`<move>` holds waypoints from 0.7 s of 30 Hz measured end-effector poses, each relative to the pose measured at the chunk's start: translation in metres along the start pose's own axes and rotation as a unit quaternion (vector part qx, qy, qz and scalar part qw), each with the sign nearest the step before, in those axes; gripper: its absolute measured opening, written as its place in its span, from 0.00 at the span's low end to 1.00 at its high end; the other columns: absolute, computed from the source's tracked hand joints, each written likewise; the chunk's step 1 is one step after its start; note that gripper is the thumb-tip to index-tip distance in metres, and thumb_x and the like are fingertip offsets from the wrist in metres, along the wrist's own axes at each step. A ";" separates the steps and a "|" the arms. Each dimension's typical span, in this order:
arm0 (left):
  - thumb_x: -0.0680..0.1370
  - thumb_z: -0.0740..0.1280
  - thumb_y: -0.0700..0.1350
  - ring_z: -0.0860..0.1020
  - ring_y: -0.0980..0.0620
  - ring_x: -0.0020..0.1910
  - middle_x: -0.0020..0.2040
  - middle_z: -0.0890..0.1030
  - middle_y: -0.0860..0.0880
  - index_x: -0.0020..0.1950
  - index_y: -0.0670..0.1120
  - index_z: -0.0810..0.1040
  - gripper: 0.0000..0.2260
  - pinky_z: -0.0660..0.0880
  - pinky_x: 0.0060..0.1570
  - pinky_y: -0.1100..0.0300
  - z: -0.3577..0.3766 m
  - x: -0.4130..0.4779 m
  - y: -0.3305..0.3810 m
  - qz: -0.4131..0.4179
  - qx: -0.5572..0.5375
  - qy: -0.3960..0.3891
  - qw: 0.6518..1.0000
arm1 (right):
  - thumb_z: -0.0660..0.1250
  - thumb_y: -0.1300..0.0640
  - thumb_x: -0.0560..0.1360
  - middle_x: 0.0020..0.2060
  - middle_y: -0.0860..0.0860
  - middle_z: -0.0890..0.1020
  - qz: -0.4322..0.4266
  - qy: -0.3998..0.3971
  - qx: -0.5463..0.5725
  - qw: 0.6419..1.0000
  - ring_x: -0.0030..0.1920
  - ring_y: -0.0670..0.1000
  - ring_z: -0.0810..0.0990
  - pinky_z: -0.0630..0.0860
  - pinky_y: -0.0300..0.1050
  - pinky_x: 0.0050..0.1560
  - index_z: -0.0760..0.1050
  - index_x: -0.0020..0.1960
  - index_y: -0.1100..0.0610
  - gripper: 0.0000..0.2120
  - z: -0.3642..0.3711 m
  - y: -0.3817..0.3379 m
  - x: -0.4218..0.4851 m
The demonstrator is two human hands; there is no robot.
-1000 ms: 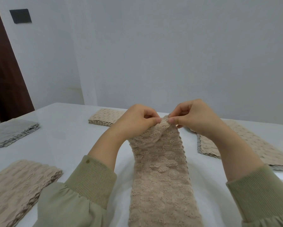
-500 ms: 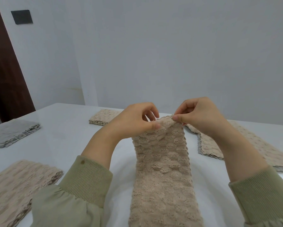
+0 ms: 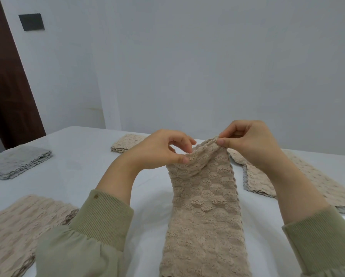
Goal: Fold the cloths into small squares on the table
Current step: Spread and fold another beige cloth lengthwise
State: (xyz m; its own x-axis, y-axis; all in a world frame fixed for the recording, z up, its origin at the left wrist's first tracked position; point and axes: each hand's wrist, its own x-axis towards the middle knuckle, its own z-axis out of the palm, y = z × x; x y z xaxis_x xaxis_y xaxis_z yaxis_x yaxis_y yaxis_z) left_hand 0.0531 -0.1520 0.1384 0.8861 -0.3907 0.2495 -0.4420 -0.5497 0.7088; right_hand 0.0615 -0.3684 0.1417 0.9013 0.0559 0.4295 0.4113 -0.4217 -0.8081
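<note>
A beige textured cloth (image 3: 204,212), folded into a long narrow strip, runs from the bottom edge up the middle of the white table (image 3: 83,172). Its far end is lifted off the table. My left hand (image 3: 161,150) pinches the left corner of that end between thumb and forefinger, the other fingers spread. My right hand (image 3: 249,143) pinches the right corner, held a little higher. Both arms wear green sleeves.
A pile of beige cloths (image 3: 21,226) lies at the near left. A grey folded stack (image 3: 15,160) sits at the far left. A small beige folded stack (image 3: 125,142) lies beyond my left hand. Flat beige cloths (image 3: 299,182) lie at the right. A wall stands behind the table.
Both hands have moved apart along the cloth's far end, spreading it wider. My right hand has risen slightly, and my left fingers have loosened.
</note>
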 end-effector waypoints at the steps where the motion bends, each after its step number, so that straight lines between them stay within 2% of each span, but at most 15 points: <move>1: 0.71 0.73 0.36 0.77 0.66 0.52 0.57 0.79 0.60 0.42 0.49 0.80 0.08 0.74 0.55 0.65 -0.001 -0.001 0.000 0.006 -0.013 -0.002 1.000 | 0.76 0.65 0.66 0.33 0.54 0.84 -0.002 0.008 0.007 1.000 0.36 0.49 0.82 0.79 0.41 0.44 0.80 0.37 0.60 0.05 -0.001 0.000 0.000; 4: 0.72 0.73 0.38 0.76 0.68 0.52 0.59 0.78 0.60 0.43 0.50 0.80 0.07 0.73 0.55 0.67 -0.004 -0.002 0.002 0.009 -0.007 0.002 1.000 | 0.75 0.66 0.67 0.34 0.56 0.83 -0.006 0.016 0.031 0.999 0.37 0.51 0.81 0.78 0.44 0.46 0.80 0.38 0.62 0.04 -0.001 -0.003 -0.001; 7: 0.73 0.72 0.42 0.78 0.68 0.47 0.58 0.79 0.60 0.43 0.50 0.81 0.03 0.74 0.52 0.67 -0.008 -0.004 0.006 -0.004 0.017 0.003 1.000 | 0.74 0.67 0.67 0.33 0.55 0.83 -0.012 0.021 0.039 0.999 0.35 0.47 0.80 0.78 0.37 0.42 0.80 0.39 0.65 0.04 0.000 -0.005 -0.001; 11: 0.73 0.72 0.45 0.77 0.66 0.52 0.57 0.79 0.62 0.41 0.51 0.83 0.02 0.71 0.57 0.64 -0.012 -0.008 0.010 0.000 0.033 -0.002 0.999 | 0.74 0.67 0.67 0.35 0.55 0.83 -0.016 0.047 0.045 0.998 0.34 0.45 0.81 0.79 0.37 0.43 0.80 0.39 0.65 0.04 0.000 -0.004 0.001; 15: 0.74 0.71 0.47 0.77 0.64 0.53 0.55 0.80 0.60 0.52 0.53 0.83 0.07 0.72 0.58 0.64 -0.012 -0.008 0.011 -0.022 0.063 -0.003 0.998 | 0.74 0.67 0.67 0.34 0.55 0.83 -0.021 0.058 0.054 0.997 0.34 0.45 0.81 0.79 0.36 0.43 0.80 0.39 0.63 0.04 -0.003 -0.004 0.002; 18: 0.74 0.71 0.49 0.78 0.60 0.44 0.46 0.83 0.53 0.53 0.52 0.83 0.09 0.73 0.49 0.63 -0.011 -0.006 0.009 -0.055 0.100 0.003 0.993 | 0.75 0.66 0.67 0.33 0.53 0.83 -0.022 0.060 0.050 0.997 0.35 0.46 0.82 0.80 0.38 0.44 0.80 0.38 0.61 0.04 -0.005 -0.003 0.002; 21: 0.72 0.72 0.46 0.76 0.64 0.34 0.36 0.81 0.57 0.47 0.51 0.85 0.05 0.73 0.40 0.67 -0.010 -0.004 0.006 -0.065 0.072 0.049 0.994 | 0.75 0.66 0.67 0.33 0.54 0.83 -0.023 0.064 0.040 0.997 0.36 0.48 0.82 0.80 0.41 0.45 0.80 0.38 0.62 0.04 -0.004 -0.002 0.003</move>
State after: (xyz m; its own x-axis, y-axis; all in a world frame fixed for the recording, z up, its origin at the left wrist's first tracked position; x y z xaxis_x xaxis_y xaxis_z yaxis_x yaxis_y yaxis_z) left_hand 0.0486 -0.1463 0.1482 0.9432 -0.2391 0.2304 -0.3320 -0.6933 0.6396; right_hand 0.0628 -0.3712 0.1462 0.8592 -0.0441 0.5098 0.4654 -0.3466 -0.8144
